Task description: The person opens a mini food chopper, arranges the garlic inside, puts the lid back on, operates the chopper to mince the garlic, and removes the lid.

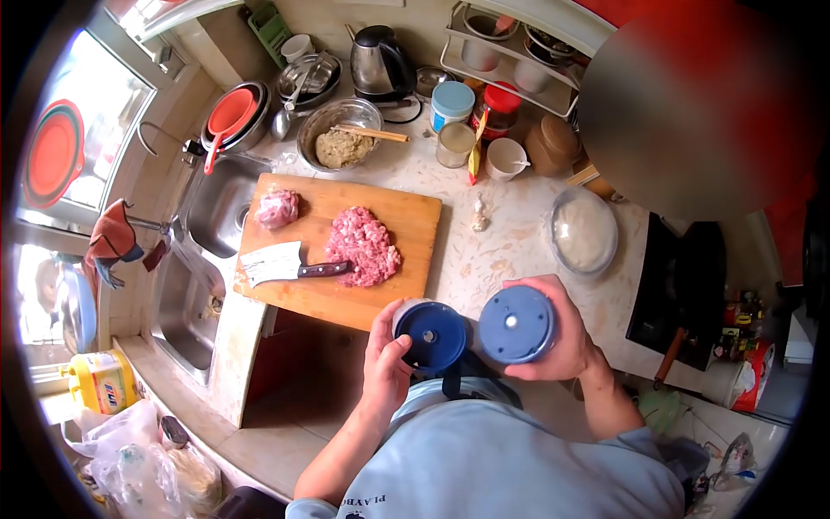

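Note:
My left hand (386,353) is closed around a dark blue round cup-like piece (432,346) with a small metal stud at its centre, the thumb lying on its rim. In my right hand (568,336) is a lighter blue round disc-shaped piece (519,322) with a pale shiny knob in the middle. The two pieces are side by side, slightly apart, above the counter's front edge. Beyond them lies a wooden cutting board (406,203) with minced meat (365,246), a lump of meat (277,208) and a cleaver (275,262) whose dark handle touches the mince.
To the left is a steel sink (180,298). A metal bowl (313,130) of pale mixture with chopsticks stands behind the board. Garlic (480,213) and a covered bowl of dough (584,232) sit to the right, near the stove (661,285). Jars line the back.

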The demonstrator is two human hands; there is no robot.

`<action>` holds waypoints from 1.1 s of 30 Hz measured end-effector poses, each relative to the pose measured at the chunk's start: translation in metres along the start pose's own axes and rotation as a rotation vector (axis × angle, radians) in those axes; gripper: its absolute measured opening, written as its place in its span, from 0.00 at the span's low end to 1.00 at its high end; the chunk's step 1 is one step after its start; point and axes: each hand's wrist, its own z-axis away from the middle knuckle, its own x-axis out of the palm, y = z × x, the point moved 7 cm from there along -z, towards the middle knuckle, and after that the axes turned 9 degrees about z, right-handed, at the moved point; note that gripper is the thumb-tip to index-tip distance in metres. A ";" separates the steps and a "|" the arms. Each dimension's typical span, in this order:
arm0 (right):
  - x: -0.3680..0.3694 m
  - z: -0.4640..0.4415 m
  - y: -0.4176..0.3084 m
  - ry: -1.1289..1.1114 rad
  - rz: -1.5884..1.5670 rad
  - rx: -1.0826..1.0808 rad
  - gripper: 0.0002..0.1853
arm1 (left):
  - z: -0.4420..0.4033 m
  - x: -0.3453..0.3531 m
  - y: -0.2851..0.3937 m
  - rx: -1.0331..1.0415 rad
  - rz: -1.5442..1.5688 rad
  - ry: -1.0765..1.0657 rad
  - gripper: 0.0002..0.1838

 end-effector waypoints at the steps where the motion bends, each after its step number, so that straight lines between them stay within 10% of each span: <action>1: 0.001 -0.005 -0.013 -0.035 0.131 -0.083 0.53 | -0.001 0.002 0.001 0.014 0.007 0.004 0.35; 15: 0.040 -0.035 -0.073 -0.312 0.635 -0.199 0.46 | -0.002 0.007 -0.017 0.218 -0.101 -0.012 0.34; 33: 0.049 -0.057 -0.072 -0.310 0.440 -0.157 0.46 | -0.013 0.020 -0.005 0.021 0.137 -0.082 0.28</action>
